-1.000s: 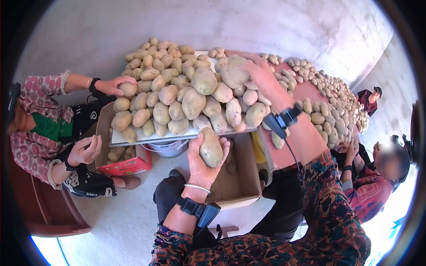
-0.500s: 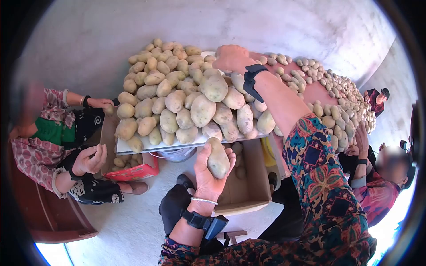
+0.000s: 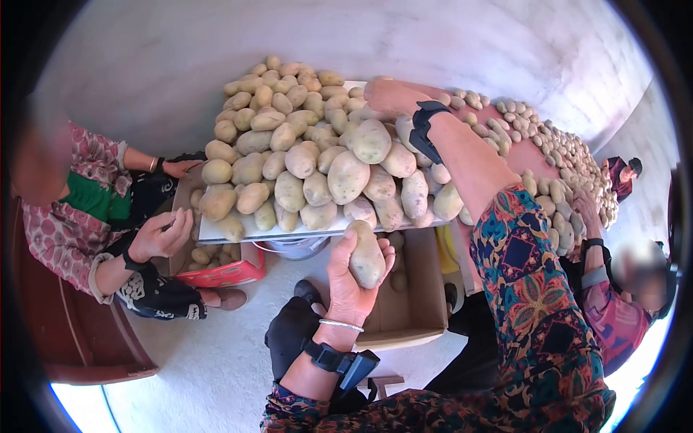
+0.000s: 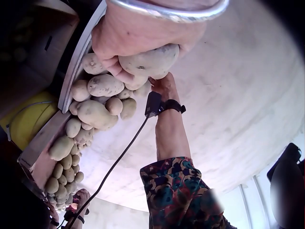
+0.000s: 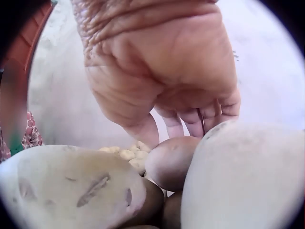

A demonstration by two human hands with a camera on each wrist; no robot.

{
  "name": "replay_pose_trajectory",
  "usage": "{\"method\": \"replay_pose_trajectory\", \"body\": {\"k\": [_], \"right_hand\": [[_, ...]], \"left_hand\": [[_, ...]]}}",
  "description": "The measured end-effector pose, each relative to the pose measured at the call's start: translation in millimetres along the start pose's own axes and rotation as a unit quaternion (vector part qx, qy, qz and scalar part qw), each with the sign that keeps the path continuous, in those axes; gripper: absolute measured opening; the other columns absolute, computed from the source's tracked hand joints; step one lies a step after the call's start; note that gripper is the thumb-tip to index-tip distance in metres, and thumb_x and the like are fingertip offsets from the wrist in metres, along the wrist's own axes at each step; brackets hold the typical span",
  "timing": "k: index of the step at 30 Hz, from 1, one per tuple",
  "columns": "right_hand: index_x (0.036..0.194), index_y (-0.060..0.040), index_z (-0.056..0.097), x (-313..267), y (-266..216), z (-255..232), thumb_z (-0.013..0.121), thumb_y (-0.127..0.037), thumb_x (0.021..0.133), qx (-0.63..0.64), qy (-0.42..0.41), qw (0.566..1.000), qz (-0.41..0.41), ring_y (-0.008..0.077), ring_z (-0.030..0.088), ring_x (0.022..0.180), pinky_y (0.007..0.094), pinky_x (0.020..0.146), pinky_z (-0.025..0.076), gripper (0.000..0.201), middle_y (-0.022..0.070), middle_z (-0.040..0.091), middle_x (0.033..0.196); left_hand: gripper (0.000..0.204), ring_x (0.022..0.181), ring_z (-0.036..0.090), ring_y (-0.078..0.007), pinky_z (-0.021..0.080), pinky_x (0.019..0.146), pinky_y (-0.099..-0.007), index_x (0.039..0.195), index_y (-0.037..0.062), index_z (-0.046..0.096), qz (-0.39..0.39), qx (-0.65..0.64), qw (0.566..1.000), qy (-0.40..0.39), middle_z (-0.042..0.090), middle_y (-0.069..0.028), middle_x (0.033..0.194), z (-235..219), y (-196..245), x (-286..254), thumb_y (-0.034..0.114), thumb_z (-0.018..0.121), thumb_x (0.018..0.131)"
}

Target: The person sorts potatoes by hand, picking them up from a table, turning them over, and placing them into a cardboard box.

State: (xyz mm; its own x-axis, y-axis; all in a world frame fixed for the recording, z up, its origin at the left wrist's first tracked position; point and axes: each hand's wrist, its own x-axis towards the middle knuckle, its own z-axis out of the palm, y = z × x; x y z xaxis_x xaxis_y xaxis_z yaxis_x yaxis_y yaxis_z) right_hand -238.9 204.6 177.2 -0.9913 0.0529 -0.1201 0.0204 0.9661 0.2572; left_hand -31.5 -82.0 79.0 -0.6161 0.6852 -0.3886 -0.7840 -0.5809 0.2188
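In the head view, my left hand (image 3: pixel 346 292) grips an oblong potato (image 3: pixel 367 254) in front of the table's near edge. The left wrist view shows its fingers curled round that potato (image 4: pixel 150 62). Over the back of the large potato pile (image 3: pixel 348 177) reaches my right hand (image 3: pixel 391 97). From the right wrist, the right hand (image 5: pixel 162 71) is palm down, thumb and fingers apart, above a small potato (image 5: pixel 170 163). The thumb tip is at this potato's edge; the other fingertips are partly hidden behind it.
A cardboard box (image 3: pixel 426 289) and a bucket (image 3: pixel 296 249) stand under the table edge (image 3: pixel 310 234). At left, a seated person (image 3: pixel 94 187) is beside a red box (image 3: pixel 231 270). More potatoes (image 3: pixel 559 151) cover the right side, where another person (image 3: pixel 613 317) sits.
My right hand has moved from the upper middle of the pile to its back edge. The left hand keeps its potato. The left person's far hand has let go of a potato and drawn back.
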Motion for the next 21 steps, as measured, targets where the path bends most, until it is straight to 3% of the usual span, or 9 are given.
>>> {"method": "replay_pose_trajectory", "body": {"k": [4, 5, 9, 11, 15, 18, 20, 21], "right_hand": [[0.098, -0.0016, 0.072, -25, -5, 1, 0.06, -0.002, 0.073, 0.048, 0.049, 0.998, -0.002, 0.0349, 0.068, 0.087, 0.042, 0.068, 0.053, 0.027, 0.0208, 0.068, 0.105], [0.133, -0.0133, 0.06, -25, -4, -2, 0.049, -0.006, 0.079, 0.056, -0.039, 0.996, 0.063, 0.0307, 0.064, 0.102, 0.0408, 0.082, 0.051, 0.055, 0.0155, 0.065, 0.121], [0.133, -0.0116, 0.059, -45, -8, -17, 0.047, -0.006, 0.079, 0.202, -0.064, 0.968, 0.135, 0.031, 0.064, 0.101, 0.0402, 0.081, 0.051, 0.056, 0.0154, 0.066, 0.118], [0.133, -0.0093, 0.058, -28, 4, -7, 0.047, -0.006, 0.079, 0.08, -0.076, 0.991, 0.073, 0.0315, 0.063, 0.1, 0.0404, 0.081, 0.051, 0.055, 0.0157, 0.066, 0.117], [0.131, -0.0067, 0.058, -37, -1, -22, 0.049, -0.006, 0.077, -0.035, -0.108, 0.993, 0.01, 0.0324, 0.063, 0.099, 0.0419, 0.079, 0.05, 0.054, 0.0177, 0.066, 0.114], [0.123, -0.0041, 0.06, -49, -3, -28, 0.049, -0.009, 0.081, 0.011, -0.099, 0.995, 0.029, 0.0345, 0.062, 0.1, 0.0429, 0.082, 0.049, 0.044, 0.0206, 0.065, 0.114], [0.12, -0.0029, 0.06, -60, -2, -26, 0.049, -0.015, 0.088, 0.199, 0.118, 0.968, 0.097, 0.0356, 0.064, 0.094, 0.0422, 0.082, 0.049, 0.036, 0.0224, 0.066, 0.105], [0.12, -0.0029, 0.06, -71, -10, -31, 0.049, -0.015, 0.088, 0.198, 0.12, 0.968, 0.093, 0.0356, 0.064, 0.094, 0.0422, 0.082, 0.049, 0.036, 0.0224, 0.066, 0.105]], "left_hand": [[0.049, 0.092, 0.066, -0.0286, 0.057, 0.085, -0.0403, 0.115, 0.0046, 0.057, 0.019, 0.001, 1.0, -0.001, 0.065, -0.0156, 0.099, -3, -1, 1, 0.039, 0.071, 0.084], [0.049, 0.092, 0.066, -0.0283, 0.057, 0.085, -0.0401, 0.115, 0.0049, 0.057, 0.018, -0.001, 1.0, 0.004, 0.065, -0.0155, 0.1, -3, -1, 1, 0.039, 0.072, 0.084], [0.05, 0.093, 0.065, -0.0271, 0.056, 0.087, -0.0398, 0.116, 0.0056, 0.056, 0.016, 0.004, 1.0, 0.015, 0.065, -0.0149, 0.101, 0, -2, 0, 0.04, 0.073, 0.084], [0.051, 0.094, 0.065, -0.0269, 0.056, 0.088, -0.0399, 0.116, 0.0056, 0.056, 0.016, 0.008, 1.0, 0.016, 0.065, -0.0148, 0.101, 0, -2, 0, 0.041, 0.073, 0.084], [0.051, 0.095, 0.065, -0.027, 0.055, 0.088, -0.0402, 0.117, 0.0057, 0.056, 0.011, 0.024, 1.0, 0.0, 0.065, -0.0149, 0.103, 0, -4, 1, 0.042, 0.072, 0.085], [0.053, 0.097, 0.064, -0.0277, 0.054, 0.09, -0.0413, 0.12, 0.0054, 0.056, 0.022, 0.03, 0.999, -0.012, 0.065, -0.0153, 0.105, 0, -6, 2, 0.046, 0.067, 0.088], [0.054, 0.098, 0.064, -0.0282, 0.054, 0.092, -0.0422, 0.122, 0.0053, 0.055, 0.034, 0.03, 0.999, -0.018, 0.064, -0.0157, 0.107, -3, -5, 1, 0.049, 0.064, 0.09], [0.057, 0.1, 0.064, -0.0288, 0.053, 0.093, -0.0433, 0.124, 0.0054, 0.055, 0.037, 0.015, 0.999, -0.029, 0.064, -0.0159, 0.108, -2, -4, 1, 0.052, 0.059, 0.092]]}}
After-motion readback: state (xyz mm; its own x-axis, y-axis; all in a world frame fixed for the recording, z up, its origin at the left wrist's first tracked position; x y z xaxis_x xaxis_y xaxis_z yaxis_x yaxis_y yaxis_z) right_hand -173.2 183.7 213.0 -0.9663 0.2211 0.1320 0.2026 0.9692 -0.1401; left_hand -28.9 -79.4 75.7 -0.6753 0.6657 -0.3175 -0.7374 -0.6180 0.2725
